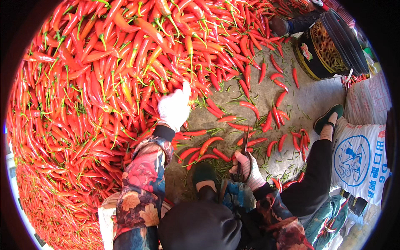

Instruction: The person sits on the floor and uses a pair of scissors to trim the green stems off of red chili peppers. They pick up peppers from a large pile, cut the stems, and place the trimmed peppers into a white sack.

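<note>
My left hand [175,107], in a white glove bleached by glare, reaches to the near edge of a large heap of red chili peppers [103,93]. A finger points forward onto the peppers; whether it grips one is hidden by the brightness. In my right hand [250,170], also gloved, is a pair of dark metal scissors [245,139], with the blades pointing away from me. Beneath the blades, loose red peppers [256,141] lie on the concrete floor. Cut green stems [218,167] are scattered around my foot, between my two hands.
A black bucket [325,47] with a gold pattern stands at the upper right, near a person's shoe [279,26]. Printed white sacks [356,159] line the right side. My dark green shoes [328,118] rest on the floor. A blue plastic bag [239,193] is below my right hand.
</note>
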`<act>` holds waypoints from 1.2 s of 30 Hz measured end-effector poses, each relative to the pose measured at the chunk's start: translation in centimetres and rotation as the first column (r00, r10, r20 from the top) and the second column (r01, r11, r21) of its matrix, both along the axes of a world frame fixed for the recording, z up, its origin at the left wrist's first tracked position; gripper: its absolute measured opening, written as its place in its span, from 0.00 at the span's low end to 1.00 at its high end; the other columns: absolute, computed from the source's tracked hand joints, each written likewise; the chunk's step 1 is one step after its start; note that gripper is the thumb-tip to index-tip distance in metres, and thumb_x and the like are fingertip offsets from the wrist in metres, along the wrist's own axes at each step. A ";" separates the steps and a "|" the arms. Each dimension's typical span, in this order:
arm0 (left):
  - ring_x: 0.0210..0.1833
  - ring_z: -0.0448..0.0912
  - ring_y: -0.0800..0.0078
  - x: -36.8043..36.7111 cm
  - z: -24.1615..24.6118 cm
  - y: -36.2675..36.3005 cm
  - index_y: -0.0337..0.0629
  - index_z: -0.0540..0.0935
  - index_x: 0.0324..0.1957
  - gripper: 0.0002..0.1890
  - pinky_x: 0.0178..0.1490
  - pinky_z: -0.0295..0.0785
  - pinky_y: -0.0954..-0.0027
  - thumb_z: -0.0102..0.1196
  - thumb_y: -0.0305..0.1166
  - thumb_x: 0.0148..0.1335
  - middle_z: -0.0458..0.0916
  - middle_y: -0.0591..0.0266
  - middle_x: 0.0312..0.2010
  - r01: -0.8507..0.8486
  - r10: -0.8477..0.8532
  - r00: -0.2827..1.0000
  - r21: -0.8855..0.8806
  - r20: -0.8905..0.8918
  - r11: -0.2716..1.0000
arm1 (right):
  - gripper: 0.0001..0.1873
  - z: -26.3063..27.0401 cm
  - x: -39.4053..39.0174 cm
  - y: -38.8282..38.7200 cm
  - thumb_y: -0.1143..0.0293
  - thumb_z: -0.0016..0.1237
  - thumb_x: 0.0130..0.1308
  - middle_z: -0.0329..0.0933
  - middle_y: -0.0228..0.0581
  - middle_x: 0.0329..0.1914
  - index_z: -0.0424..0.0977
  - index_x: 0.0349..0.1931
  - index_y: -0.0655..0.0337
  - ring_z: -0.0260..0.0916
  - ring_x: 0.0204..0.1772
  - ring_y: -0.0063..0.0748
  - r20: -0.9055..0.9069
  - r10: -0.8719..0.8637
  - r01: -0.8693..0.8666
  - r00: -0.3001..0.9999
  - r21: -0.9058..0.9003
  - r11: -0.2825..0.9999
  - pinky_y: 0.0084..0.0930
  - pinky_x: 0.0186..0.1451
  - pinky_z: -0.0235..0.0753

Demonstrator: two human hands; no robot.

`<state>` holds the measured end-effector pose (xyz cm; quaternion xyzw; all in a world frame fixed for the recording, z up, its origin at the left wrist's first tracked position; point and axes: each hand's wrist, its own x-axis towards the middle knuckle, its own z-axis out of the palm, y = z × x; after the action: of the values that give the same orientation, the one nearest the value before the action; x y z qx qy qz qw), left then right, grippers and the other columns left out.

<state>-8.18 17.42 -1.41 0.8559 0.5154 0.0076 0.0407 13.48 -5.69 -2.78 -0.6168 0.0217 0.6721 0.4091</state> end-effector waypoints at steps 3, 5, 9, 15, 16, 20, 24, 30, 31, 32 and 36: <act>0.30 0.80 0.59 0.2 -1.2 -3.8 0.55 0.70 0.57 0.28 0.29 0.73 0.56 0.58 0.39 0.51 0.77 0.59 0.27 0.122 -0.117 0.992 -0.175 0.038 0.977 | 0.13 0.3 -1.1 0.7 0.61 0.53 0.66 0.68 0.32 0.26 0.68 0.43 0.58 0.68 0.21 0.26 0.007 0.059 -0.059 0.998 0.058 0.997 0.27 0.25 0.73; 0.34 0.80 0.58 -0.2 -1.9 -7.1 0.52 0.74 0.56 0.26 0.35 0.75 0.58 0.57 0.41 0.53 0.80 0.58 0.31 0.120 -0.065 0.981 -0.309 0.182 0.944 | 0.13 0.4 -1.5 1.5 0.61 0.54 0.66 0.68 0.30 0.27 0.69 0.44 0.56 0.64 0.20 0.22 0.073 0.140 -0.149 0.987 0.142 0.978 0.22 0.25 0.69; 0.34 0.81 0.64 -1.7 -2.5 -11.0 0.48 0.77 0.56 0.24 0.40 0.75 0.67 0.60 0.36 0.56 0.81 0.58 0.33 -0.133 0.265 0.860 -0.312 0.435 0.941 | 0.17 0.1 -2.4 4.5 0.58 0.54 0.67 0.68 0.27 0.26 0.68 0.46 0.59 0.63 0.22 0.19 0.455 0.282 -0.467 0.845 0.368 0.804 0.21 0.24 0.66; 0.20 0.67 0.88 -3.9 -0.5 -7.9 0.38 0.82 0.43 0.10 0.23 0.63 0.80 0.61 0.28 0.58 0.73 0.77 0.20 -0.151 0.773 0.089 -0.758 0.629 0.634 | 0.26 -2.2 -5.2 12.3 0.61 0.56 0.65 0.69 0.29 0.27 0.64 0.59 0.61 0.64 0.25 0.19 0.387 0.256 -0.416 0.886 0.419 0.807 0.20 0.27 0.67; 0.19 0.66 0.89 -3.6 -0.3 -7.0 0.38 0.81 0.44 0.12 0.22 0.61 0.80 0.61 0.29 0.59 0.73 0.77 0.21 -0.176 0.795 0.119 -0.776 0.594 0.606 | 0.28 -2.8 -6.1 14.0 0.63 0.56 0.64 0.70 0.30 0.29 0.63 0.61 0.60 0.66 0.27 0.21 0.449 0.210 -0.420 0.868 0.442 0.792 0.21 0.30 0.68; 0.30 0.73 0.80 -1.6 -1.0 -3.7 0.36 0.75 0.57 0.25 0.40 0.71 0.74 0.63 0.29 0.56 0.78 0.68 0.30 -0.239 0.640 0.242 -0.594 0.730 0.768 | 0.29 -4.0 -9.2 19.3 0.70 0.57 0.61 0.72 0.29 0.35 0.63 0.63 0.58 0.66 0.32 0.21 0.429 0.038 -0.292 0.903 0.544 0.786 0.21 0.34 0.69; 0.22 0.68 0.88 -0.7 -2.4 -1.8 0.38 0.73 0.60 0.25 0.24 0.64 0.80 0.58 0.21 0.59 0.78 0.73 0.33 -0.212 0.623 0.259 -0.586 0.738 0.782 | 0.22 -3.4 -11.5 21.7 0.72 0.58 0.59 0.73 0.32 0.31 0.66 0.52 0.61 0.67 0.29 0.19 0.575 0.053 -0.295 0.816 0.337 0.894 0.21 0.30 0.70; 0.21 0.72 0.84 -1.4 -2.0 -3.6 0.36 0.75 0.57 0.23 0.22 0.65 0.80 0.59 0.25 0.58 0.80 0.69 0.28 0.062 0.825 -0.083 -0.824 0.559 0.564 | 0.16 -1.7 -10.1 18.6 0.72 0.55 0.62 0.77 0.34 0.30 0.68 0.48 0.62 0.72 0.26 0.19 -0.004 0.075 -0.064 0.997 0.480 0.875 0.18 0.25 0.70; 0.20 0.72 0.84 -1.4 -1.9 -4.3 0.36 0.75 0.56 0.23 0.21 0.65 0.81 0.60 0.26 0.57 0.79 0.69 0.26 0.134 0.823 -0.122 -0.812 0.555 0.567 | 0.15 -1.4 -9.4 17.4 0.71 0.55 0.63 0.78 0.34 0.31 0.68 0.48 0.62 0.73 0.27 0.19 -0.047 0.132 -0.091 0.990 0.496 0.863 0.18 0.25 0.71; 0.20 0.74 0.82 -1.2 -1.9 -5.1 0.36 0.74 0.58 0.25 0.20 0.66 0.80 0.61 0.27 0.57 0.80 0.69 0.26 0.127 0.863 -0.162 -0.857 0.479 0.499 | 0.16 -1.1 -9.3 16.2 0.69 0.54 0.64 0.79 0.35 0.33 0.68 0.49 0.62 0.74 0.27 0.20 -0.019 0.131 -0.108 0.991 0.460 0.881 0.17 0.26 0.72; 0.31 0.79 0.76 -1.4 -2.0 -8.3 0.40 0.68 0.64 0.28 0.26 0.71 0.76 0.56 0.30 0.62 0.81 0.66 0.40 0.303 0.905 -0.164 -0.852 0.394 0.426 | 0.22 -0.4 -8.1 11.6 0.63 0.58 0.62 0.78 0.33 0.34 0.67 0.52 0.61 0.70 0.25 0.19 0.027 0.218 -0.214 0.976 0.343 0.914 0.17 0.26 0.73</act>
<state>-9.54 9.09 -3.44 0.2254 0.4906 0.3877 0.7471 5.36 5.93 -3.14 -0.5305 -0.1621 0.7101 0.4337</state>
